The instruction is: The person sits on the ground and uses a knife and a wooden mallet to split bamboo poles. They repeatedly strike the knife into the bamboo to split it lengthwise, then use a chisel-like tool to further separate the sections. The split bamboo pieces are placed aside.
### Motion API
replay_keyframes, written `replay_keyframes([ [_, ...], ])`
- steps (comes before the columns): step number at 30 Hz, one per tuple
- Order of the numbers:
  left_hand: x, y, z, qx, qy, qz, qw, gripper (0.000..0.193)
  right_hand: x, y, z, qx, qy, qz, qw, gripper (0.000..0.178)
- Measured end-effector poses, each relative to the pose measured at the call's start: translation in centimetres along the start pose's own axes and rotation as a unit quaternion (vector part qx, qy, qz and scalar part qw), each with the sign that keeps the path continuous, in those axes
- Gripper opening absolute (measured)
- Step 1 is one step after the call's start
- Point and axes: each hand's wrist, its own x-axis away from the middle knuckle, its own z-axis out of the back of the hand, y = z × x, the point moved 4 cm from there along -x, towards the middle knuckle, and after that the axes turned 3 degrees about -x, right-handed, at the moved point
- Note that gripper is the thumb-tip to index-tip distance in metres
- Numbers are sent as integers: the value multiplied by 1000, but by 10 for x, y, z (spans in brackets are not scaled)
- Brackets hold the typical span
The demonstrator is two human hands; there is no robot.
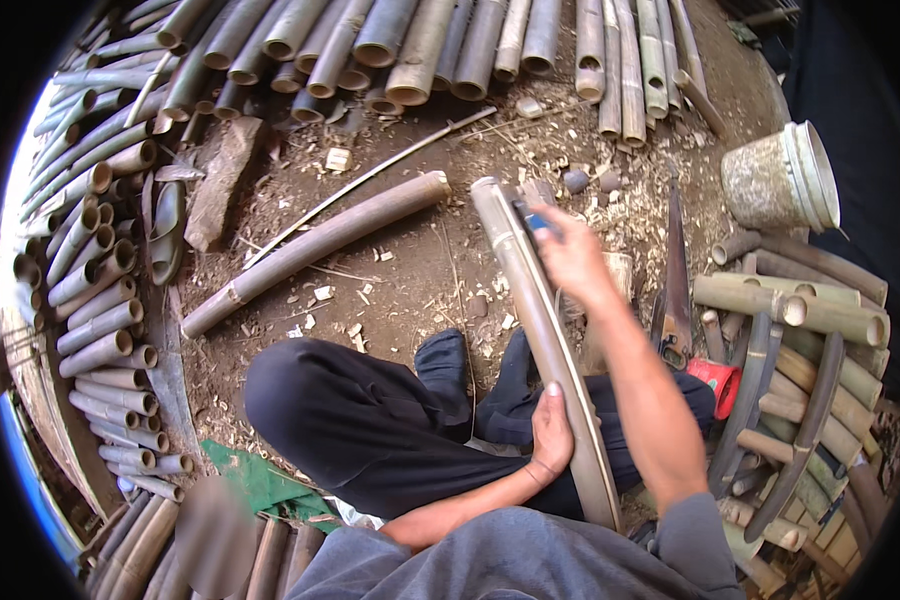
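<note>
A long bamboo pole point(530, 290) slants across my lap, its far end near the ground chips and its near end against my body. A pale cut strip runs along its right side. My left hand point(552, 432) is wrapped round the pole's lower part. My right hand point(570, 255) is closed on a blue-handled tool point(538, 222) near the pole's far end. The tool's dark part lies against the bamboo; its exact kind is hard to make out.
Another bamboo pole point(315, 255) lies on the dirt to the left. Stacked bamboo tubes point(410, 60) line the back and left. A handsaw point(676, 280), a dirty white bucket point(780, 180), a red container point(715, 382) and cut bamboo pieces point(820, 310) are at right. Wood chips litter the ground.
</note>
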Motion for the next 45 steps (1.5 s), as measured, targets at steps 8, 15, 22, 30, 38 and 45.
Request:
replay_keyframes([
  [8,44,163,-103,-315,-16,-477,821,93,-25,-113,177,7,-76,-78,994,96],
  [15,33,252,-101,-490,137,-596,622,80,39,-216,224,-74,16,140,987,56],
  [22,-12,149,-56,216,-236,57,946,89,176,-102,148,281,-54,306,908,48],
  [30,-38,12,-11,98,-66,129,985,81,312,-64,166,54,53,-9,997,55],
  [38,-45,-14,8,-34,34,38,998,68,348,-40,123,47,27,-135,989,42],
  [45,-48,-16,9,-118,83,-50,988,67,346,-35,116,82,-10,-175,981,41],
])
